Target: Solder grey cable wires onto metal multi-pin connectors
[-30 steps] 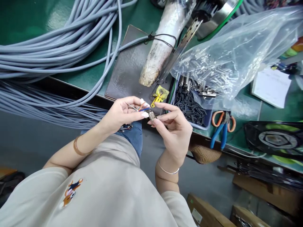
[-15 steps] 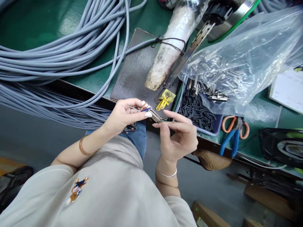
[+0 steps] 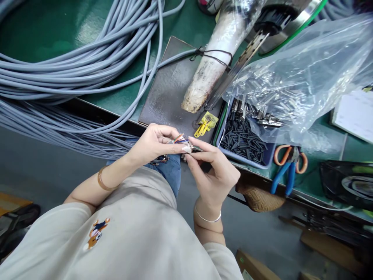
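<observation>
My left hand [image 3: 154, 143] pinches the stripped end of a grey cable, where thin coloured wires [image 3: 179, 138] fan out in orange, blue and white. My right hand [image 3: 214, 171] meets it from the right and grips a small metal connector [image 3: 190, 147] at the wire ends between thumb and forefinger. Both hands hover just in front of the green bench's front edge [image 3: 122, 113], above my lap. The connector is mostly hidden by my fingertips.
A thick bundle of grey cables [image 3: 72, 66] coils over the bench at left. Behind my hands lie a dark metal plate [image 3: 169, 93], a white wrapped tool [image 3: 212, 70] and a yellow clip [image 3: 204, 125]. A tray of black tubes [image 3: 243, 138], a clear bag of metal parts [image 3: 291, 77] and blue-orange scissors [image 3: 287, 167] sit right.
My right hand has closed in on the left, its fingers curling over the connector at the wire ends. The view has shifted slightly, with the bench things sliding right.
</observation>
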A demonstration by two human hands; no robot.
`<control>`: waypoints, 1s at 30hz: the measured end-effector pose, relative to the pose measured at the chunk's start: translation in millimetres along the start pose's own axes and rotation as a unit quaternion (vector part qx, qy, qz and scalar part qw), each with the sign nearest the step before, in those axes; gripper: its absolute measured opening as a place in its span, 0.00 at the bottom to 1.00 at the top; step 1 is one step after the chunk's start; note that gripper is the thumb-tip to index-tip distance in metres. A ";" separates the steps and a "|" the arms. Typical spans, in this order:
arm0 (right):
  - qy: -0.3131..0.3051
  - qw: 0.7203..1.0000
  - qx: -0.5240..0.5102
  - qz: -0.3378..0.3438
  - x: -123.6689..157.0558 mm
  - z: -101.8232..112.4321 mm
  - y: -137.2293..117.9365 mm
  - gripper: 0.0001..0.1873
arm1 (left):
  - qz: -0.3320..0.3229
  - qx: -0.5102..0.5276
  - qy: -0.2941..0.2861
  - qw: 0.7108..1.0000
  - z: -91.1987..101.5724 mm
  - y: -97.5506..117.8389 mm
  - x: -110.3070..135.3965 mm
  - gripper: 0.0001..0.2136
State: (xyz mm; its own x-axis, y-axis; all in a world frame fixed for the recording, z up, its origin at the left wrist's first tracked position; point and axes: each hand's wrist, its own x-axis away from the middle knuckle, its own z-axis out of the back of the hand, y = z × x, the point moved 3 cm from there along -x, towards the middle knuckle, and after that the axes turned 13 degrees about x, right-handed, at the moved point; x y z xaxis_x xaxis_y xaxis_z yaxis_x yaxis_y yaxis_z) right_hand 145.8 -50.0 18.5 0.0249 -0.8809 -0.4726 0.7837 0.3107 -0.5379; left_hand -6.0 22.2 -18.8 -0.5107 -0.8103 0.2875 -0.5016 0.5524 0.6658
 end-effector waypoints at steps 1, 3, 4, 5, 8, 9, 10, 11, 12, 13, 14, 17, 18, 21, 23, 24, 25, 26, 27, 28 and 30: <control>0.002 1.000 0.004 0.008 -0.2 -1.0 -0.7 0.09 | 0.002 -0.005 -0.003 1.000 -0.5 -0.4 -0.1 0.19; 0.010 1.000 0.018 0.022 -0.3 -2.6 -2.0 0.10 | 0.003 -0.012 -0.010 1.000 -1.6 -1.5 -0.1 0.19; 0.023 0.999 0.029 0.029 -0.1 -2.6 -2.4 0.11 | 0.001 -0.013 -0.011 1.000 -1.7 -2.3 0.1 0.19; 0.043 0.998 0.038 0.033 0.1 -1.9 -2.4 0.12 | -0.005 -0.012 -0.009 1.000 -1.5 -2.9 0.5 0.18; 0.124 0.992 0.028 -0.001 0.4 4.6 1.9 0.12 | -0.058 0.015 0.008 0.998 1.1 -1.8 2.7 0.17; 0.151 0.988 0.007 -0.032 0.1 7.9 4.9 0.12 | -0.081 0.028 0.014 0.996 2.3 -0.3 3.8 0.16; 0.174 0.982 -0.019 -0.068 -0.4 11.4 8.2 0.10 | -0.102 0.040 0.017 0.994 3.6 1.6 5.0 0.14; 0.189 0.975 -0.043 -0.105 -1.1 14.9 11.2 0.09 | -0.120 0.049 0.018 0.991 5.1 3.8 6.2 0.12; 0.199 0.969 -0.063 -0.133 -2.0 18.4 13.5 0.09 | -0.134 0.053 0.017 0.989 6.8 6.3 7.2 0.10; 0.202 0.965 -0.076 -0.151 -2.9 21.7 14.9 0.10 | -0.144 0.055 0.013 0.988 8.8 8.8 8.0 0.10; 0.197 0.963 -0.083 -0.161 -3.9 24.5 15.6 0.10 | -0.151 0.056 0.006 0.987 11.4 11.2 8.6 0.10; 0.164 0.968 -0.096 -0.165 -5.6 28.8 15.7 0.11 | -0.127 0.072 -0.035 0.989 22.1 15.2 9.2 0.11; 0.156 0.969 -0.104 -0.164 -5.4 28.4 15.8 0.11 | -0.103 0.084 -0.049 0.990 26.5 15.1 9.3 0.13; 0.169 0.967 -0.111 -0.155 -4.1 24.4 16.9 0.09 | -0.036 0.117 -0.064 0.990 40.4 13.0 10.3 0.24; 0.217 0.963 -0.080 -0.141 -3.0 22.1 17.7 0.09 | -0.021 0.125 -0.051 0.991 48.4 11.6 11.5 0.29; 0.244 0.958 -0.058 -0.137 -2.6 21.5 18.0 0.09 | -0.016 0.125 -0.046 0.991 51.3 10.8 12.2 0.30; 0.265 0.954 -0.037 -0.133 -2.4 21.1 18.0 0.08 | -0.013 0.125 -0.048 0.991 53.2 10.1 12.9 0.31; 0.283 0.951 -0.019 -0.126 -2.4 21.4 17.4 0.08 | -0.013 0.125 -0.054 0.991 54.3 9.6 13.7 0.30; 0.293 0.949 -0.006 -0.119 -2.6 22.0 16.4 0.07 | -0.014 0.125 -0.062 0.990 54.8 9.5 14.6 0.30; 0.293 0.950 0.002 -0.108 -3.1 22.9 14.9 0.08 | -0.017 0.123 -0.071 0.990 54.8 9.7 15.6 0.29; 0.269 0.959 0.009 -0.093 -4.0 24.8 11.6 0.09 | -0.022 0.115 -0.077 0.990 53.8 10.9 17.4 0.29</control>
State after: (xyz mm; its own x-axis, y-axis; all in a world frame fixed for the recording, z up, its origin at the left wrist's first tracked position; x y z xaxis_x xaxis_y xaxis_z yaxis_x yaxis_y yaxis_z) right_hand 170.2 -51.8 31.4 -0.4360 -0.6082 -0.6633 0.7542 0.1551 -0.6380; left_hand -57.9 24.6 -43.6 -0.5773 -0.8042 0.1415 -0.6618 0.5623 0.4959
